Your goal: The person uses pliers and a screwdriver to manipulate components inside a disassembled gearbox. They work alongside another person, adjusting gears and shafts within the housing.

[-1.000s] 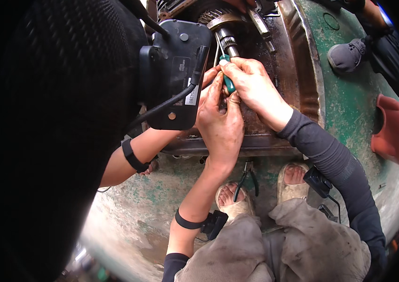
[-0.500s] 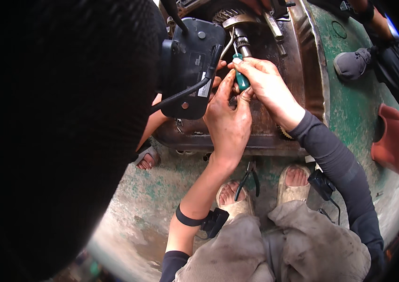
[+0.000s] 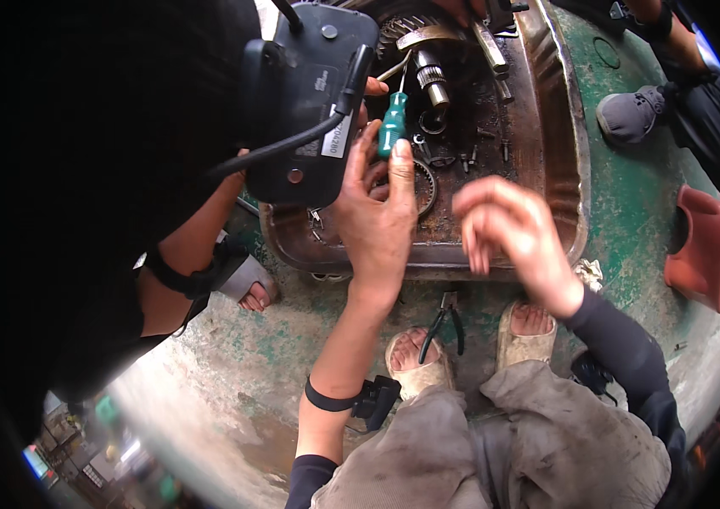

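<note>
My left hand (image 3: pixel 377 220) is closed on the green handle of a screwdriver (image 3: pixel 393 127), whose thin blade points away toward a splined metal shaft (image 3: pixel 433 78). Whether the tip touches the shaft or the plate-like part above it, I cannot tell. My right hand (image 3: pixel 514 233) hovers apart from the tool over the tray's near right side. Its fingers are loosely bent, blurred and spread, with nothing visible in them. A toothed ring (image 3: pixel 428 188) lies in the tray, partly behind my left hand. Another person's fingers (image 3: pixel 375 86) are beside the screwdriver blade.
The brown metal tray (image 3: pixel 579 144) also holds small bolts (image 3: pixel 470 158) and a gear (image 3: pixel 402 32). A black device (image 3: pixel 309 110) on the other person blocks the left. Pliers (image 3: pixel 443 327) lie between my feet. A red plastic stool (image 3: pixel 706 254) stands at the right.
My right hand has let go of the screwdriver and moved down and right. The screwdriver, in my left hand, has shifted left, uncovering the ring and bolts. The other person's black device moved left.
</note>
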`<move>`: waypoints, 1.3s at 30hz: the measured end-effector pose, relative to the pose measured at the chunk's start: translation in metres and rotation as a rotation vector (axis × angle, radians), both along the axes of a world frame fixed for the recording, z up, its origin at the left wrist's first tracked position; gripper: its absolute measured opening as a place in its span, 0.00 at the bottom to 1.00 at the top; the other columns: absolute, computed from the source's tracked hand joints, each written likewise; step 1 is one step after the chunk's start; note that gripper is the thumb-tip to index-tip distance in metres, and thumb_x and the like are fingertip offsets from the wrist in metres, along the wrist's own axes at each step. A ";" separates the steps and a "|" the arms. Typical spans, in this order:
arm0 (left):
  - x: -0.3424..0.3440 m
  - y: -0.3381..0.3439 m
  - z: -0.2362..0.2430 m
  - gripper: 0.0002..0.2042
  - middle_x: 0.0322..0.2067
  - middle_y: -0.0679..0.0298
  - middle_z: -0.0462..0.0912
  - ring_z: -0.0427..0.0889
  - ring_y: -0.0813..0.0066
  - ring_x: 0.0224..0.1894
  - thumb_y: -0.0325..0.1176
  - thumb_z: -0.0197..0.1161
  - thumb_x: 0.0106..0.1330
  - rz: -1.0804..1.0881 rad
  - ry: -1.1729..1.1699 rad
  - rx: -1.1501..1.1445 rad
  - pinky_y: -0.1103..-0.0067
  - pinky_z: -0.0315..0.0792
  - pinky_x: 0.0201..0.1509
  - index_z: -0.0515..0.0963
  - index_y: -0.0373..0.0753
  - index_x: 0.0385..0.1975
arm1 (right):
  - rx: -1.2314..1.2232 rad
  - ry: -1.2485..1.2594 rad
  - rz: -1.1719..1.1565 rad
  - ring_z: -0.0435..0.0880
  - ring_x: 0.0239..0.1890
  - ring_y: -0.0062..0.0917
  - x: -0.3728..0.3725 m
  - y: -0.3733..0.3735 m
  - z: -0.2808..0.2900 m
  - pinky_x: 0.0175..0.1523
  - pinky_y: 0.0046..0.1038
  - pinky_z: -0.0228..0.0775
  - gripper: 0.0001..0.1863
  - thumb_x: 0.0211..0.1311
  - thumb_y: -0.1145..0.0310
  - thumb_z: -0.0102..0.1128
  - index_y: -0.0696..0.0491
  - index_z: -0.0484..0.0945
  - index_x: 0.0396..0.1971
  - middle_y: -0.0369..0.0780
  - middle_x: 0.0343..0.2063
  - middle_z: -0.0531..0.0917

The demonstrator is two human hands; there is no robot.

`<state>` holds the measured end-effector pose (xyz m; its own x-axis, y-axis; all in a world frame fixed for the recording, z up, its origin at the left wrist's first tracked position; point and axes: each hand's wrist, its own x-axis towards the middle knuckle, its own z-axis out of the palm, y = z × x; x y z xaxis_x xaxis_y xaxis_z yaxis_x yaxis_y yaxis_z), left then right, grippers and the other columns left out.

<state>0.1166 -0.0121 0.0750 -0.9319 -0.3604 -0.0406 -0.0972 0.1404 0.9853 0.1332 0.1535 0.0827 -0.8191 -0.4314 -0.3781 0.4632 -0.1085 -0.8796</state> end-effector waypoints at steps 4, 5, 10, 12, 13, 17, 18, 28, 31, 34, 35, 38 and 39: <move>-0.004 -0.005 -0.002 0.18 0.39 0.60 0.81 0.83 0.79 0.35 0.32 0.61 0.66 0.009 -0.012 -0.004 0.88 0.75 0.30 0.71 0.28 0.52 | 0.012 -0.278 0.332 0.78 0.22 0.16 0.065 0.009 -0.017 0.28 0.19 0.71 0.12 0.60 0.79 0.42 0.60 0.74 0.40 0.36 0.21 0.79; -0.003 -0.005 -0.003 0.18 0.38 0.60 0.81 0.83 0.79 0.35 0.32 0.61 0.66 0.010 -0.024 0.001 0.88 0.75 0.30 0.72 0.28 0.51 | 0.124 -0.269 0.401 0.80 0.23 0.21 0.075 0.011 -0.027 0.30 0.24 0.73 0.11 0.59 0.77 0.44 0.61 0.75 0.39 0.39 0.21 0.80; -0.002 -0.009 -0.010 0.16 0.36 0.61 0.82 0.83 0.79 0.32 0.35 0.61 0.66 -0.018 -0.036 0.000 0.87 0.75 0.28 0.73 0.29 0.48 | 1.000 0.277 0.884 0.83 0.31 0.44 0.108 0.011 -0.067 0.39 0.43 0.75 0.18 0.57 0.57 0.54 0.59 0.79 0.32 0.51 0.26 0.82; -0.003 -0.014 -0.015 0.16 0.35 0.61 0.82 0.83 0.78 0.31 0.36 0.61 0.66 -0.023 -0.076 -0.103 0.87 0.75 0.27 0.74 0.29 0.47 | 0.961 0.265 0.940 0.83 0.31 0.44 0.114 0.007 -0.080 0.38 0.42 0.75 0.19 0.56 0.55 0.55 0.58 0.80 0.27 0.50 0.26 0.83; -0.001 -0.016 -0.018 0.16 0.34 0.61 0.82 0.83 0.77 0.31 0.37 0.61 0.66 -0.045 -0.120 -0.098 0.86 0.75 0.26 0.75 0.30 0.44 | 0.963 0.270 0.962 0.83 0.30 0.44 0.117 0.004 -0.086 0.38 0.42 0.75 0.20 0.56 0.53 0.56 0.57 0.81 0.25 0.50 0.25 0.83; 0.001 -0.025 -0.034 0.13 0.34 0.58 0.82 0.81 0.68 0.36 0.29 0.65 0.54 -0.093 0.061 0.054 0.75 0.73 0.37 0.77 0.34 0.39 | 0.953 0.415 0.832 0.83 0.26 0.42 0.137 -0.009 -0.105 0.33 0.41 0.76 0.17 0.54 0.55 0.57 0.55 0.81 0.20 0.48 0.20 0.82; 0.004 -0.027 -0.036 0.14 0.35 0.57 0.82 0.81 0.64 0.37 0.26 0.65 0.51 -0.078 -0.020 -0.035 0.72 0.73 0.40 0.77 0.35 0.39 | 0.972 0.422 0.858 0.83 0.25 0.42 0.139 -0.011 -0.109 0.32 0.40 0.76 0.16 0.53 0.56 0.57 0.55 0.81 0.20 0.47 0.20 0.82; -0.009 -0.021 -0.010 0.14 0.34 0.55 0.84 0.83 0.75 0.28 0.35 0.62 0.65 -0.116 -0.072 0.178 0.85 0.76 0.26 0.77 0.29 0.43 | 0.837 0.102 0.698 0.81 0.26 0.46 0.135 0.001 -0.106 0.35 0.43 0.73 0.19 0.47 0.53 0.58 0.57 0.80 0.19 0.52 0.18 0.78; -0.014 -0.023 -0.005 0.14 0.33 0.57 0.83 0.82 0.76 0.27 0.34 0.61 0.66 -0.147 -0.121 0.192 0.84 0.75 0.26 0.76 0.29 0.43 | 0.719 -0.018 0.651 0.81 0.29 0.46 0.133 0.007 -0.107 0.38 0.41 0.72 0.17 0.49 0.57 0.58 0.59 0.79 0.24 0.52 0.22 0.80; -0.021 -0.025 -0.005 0.15 0.28 0.62 0.78 0.77 0.78 0.23 0.37 0.59 0.67 -0.191 -0.193 0.422 0.84 0.73 0.23 0.74 0.29 0.45 | 0.539 -0.021 0.583 0.80 0.35 0.45 0.136 0.011 -0.111 0.42 0.39 0.70 0.13 0.51 0.64 0.56 0.59 0.79 0.28 0.52 0.29 0.80; -0.023 -0.024 -0.006 0.16 0.25 0.65 0.74 0.73 0.80 0.20 0.38 0.58 0.68 -0.213 -0.223 0.539 0.84 0.71 0.21 0.73 0.30 0.46 | 0.450 0.050 0.545 0.79 0.36 0.46 0.137 0.013 -0.113 0.42 0.39 0.70 0.12 0.52 0.66 0.56 0.60 0.79 0.28 0.52 0.30 0.80; -0.029 -0.019 -0.006 0.18 0.20 0.70 0.65 0.65 0.83 0.16 0.41 0.56 0.69 -0.206 -0.283 0.670 0.84 0.66 0.17 0.71 0.32 0.48 | 0.309 0.182 0.487 0.80 0.40 0.43 0.143 0.014 -0.116 0.44 0.34 0.71 0.11 0.53 0.70 0.56 0.62 0.79 0.31 0.50 0.34 0.82; -0.030 -0.017 -0.008 0.18 0.20 0.71 0.63 0.63 0.84 0.16 0.42 0.56 0.69 -0.208 -0.284 0.668 0.84 0.64 0.16 0.71 0.33 0.48 | 0.288 0.192 0.495 0.81 0.39 0.40 0.144 0.015 -0.118 0.45 0.32 0.71 0.11 0.54 0.70 0.56 0.62 0.79 0.31 0.48 0.34 0.82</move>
<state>0.0865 -0.0291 0.0671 -0.8990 0.0077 -0.4378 -0.3973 -0.4349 0.8081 0.2769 0.1681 -0.0348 -0.6122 -0.6812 -0.4014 0.2277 0.3343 -0.9145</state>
